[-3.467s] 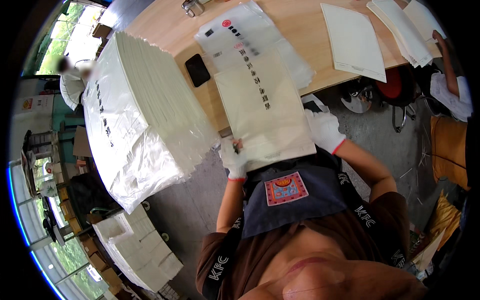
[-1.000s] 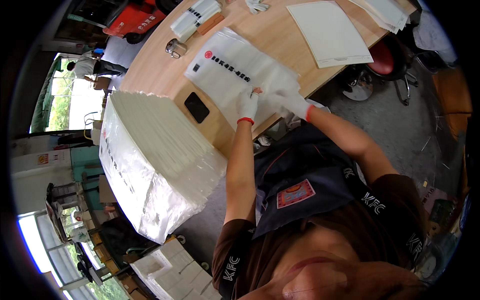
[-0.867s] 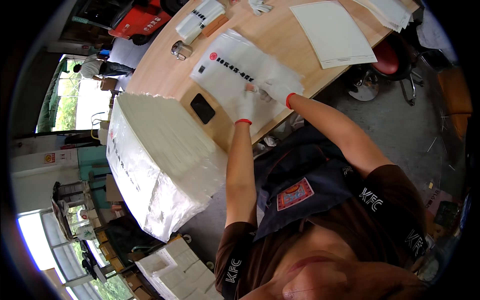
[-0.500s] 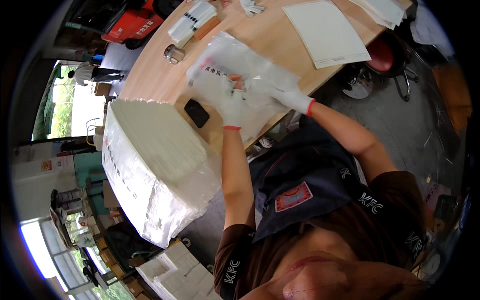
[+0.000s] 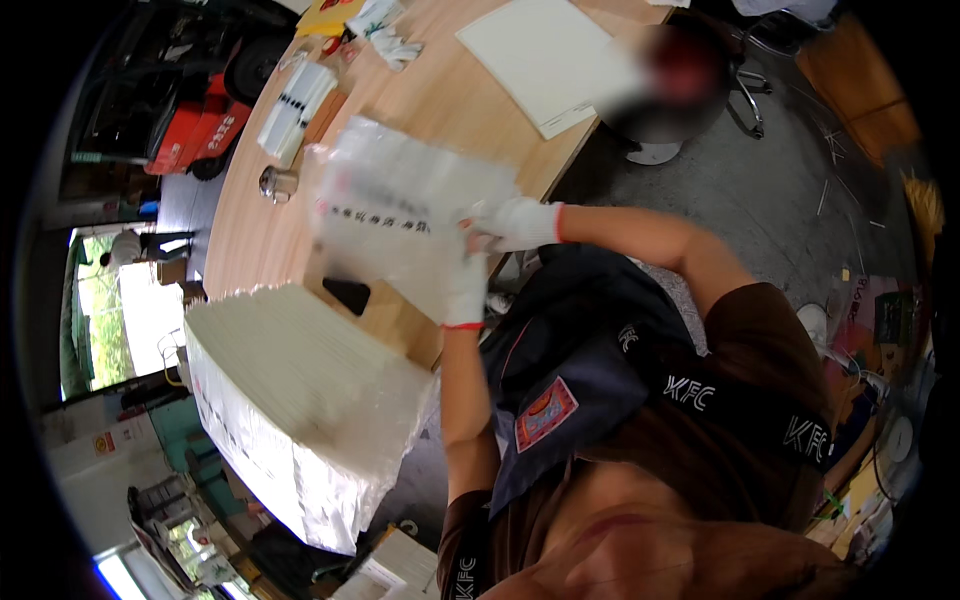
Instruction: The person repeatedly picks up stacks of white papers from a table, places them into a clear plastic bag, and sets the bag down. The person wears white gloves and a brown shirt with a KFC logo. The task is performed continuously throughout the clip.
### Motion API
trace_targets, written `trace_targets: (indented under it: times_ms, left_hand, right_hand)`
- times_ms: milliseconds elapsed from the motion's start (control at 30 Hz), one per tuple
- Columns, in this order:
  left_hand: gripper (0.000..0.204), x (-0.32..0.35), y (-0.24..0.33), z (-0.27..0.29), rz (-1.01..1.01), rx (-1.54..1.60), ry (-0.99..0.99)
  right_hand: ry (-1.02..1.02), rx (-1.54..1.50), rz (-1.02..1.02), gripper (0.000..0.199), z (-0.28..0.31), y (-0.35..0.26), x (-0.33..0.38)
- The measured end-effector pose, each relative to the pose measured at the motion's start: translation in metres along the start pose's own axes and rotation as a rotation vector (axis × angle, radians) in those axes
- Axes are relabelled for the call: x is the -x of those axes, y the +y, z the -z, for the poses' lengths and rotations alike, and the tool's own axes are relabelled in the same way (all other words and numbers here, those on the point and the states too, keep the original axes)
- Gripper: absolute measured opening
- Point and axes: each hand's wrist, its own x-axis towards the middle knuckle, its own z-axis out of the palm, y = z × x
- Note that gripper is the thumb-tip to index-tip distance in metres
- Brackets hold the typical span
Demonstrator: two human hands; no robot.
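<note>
Red vehicle (image 5: 192,136), black phone (image 5: 347,294)

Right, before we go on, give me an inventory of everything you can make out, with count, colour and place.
plastic bag: at least one, translucent white, over the table at both hands
table: one, light wood, centre
phone: one, black, on the table
paper stack: one, white, plastic-wrapped, left
metal cup: one, silver, table's left
bundle: one, white, beside the cup
glove: at least one, white, table's far end
paper sheet: at least one, white, table's right
vehicle: one, red, upper left
person: one, light top, far left
apron: one, dark blue, on the wearer
left hand, right hand: two, white-gloved with red cuffs, at the bag's edge; fingers blurred
</note>
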Motion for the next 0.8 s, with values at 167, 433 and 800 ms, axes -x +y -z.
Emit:
trace_targets:
  times_ms: [167, 433, 800]
  left_hand:
    - [0.026, -0.002, -0.058, 0.007, 0.295, 0.131, 0.024]
    - [0.046, -0.064, -0.003, -0.074, 0.284, 0.546, -0.272]
    - [0.041, -0.069, -0.061, -0.102, 0.728, 0.897, -0.332]
  right_hand:
    - [0.357, 0.693, -0.278, 0.066, 0.089, 0.087, 0.08]
    - [0.27, 0.76, -0.574, 0.049, 0.122, 0.17, 0.115]
    - [0.416, 0.183, -0.542, 0.045, 0.096, 0.014, 0.152]
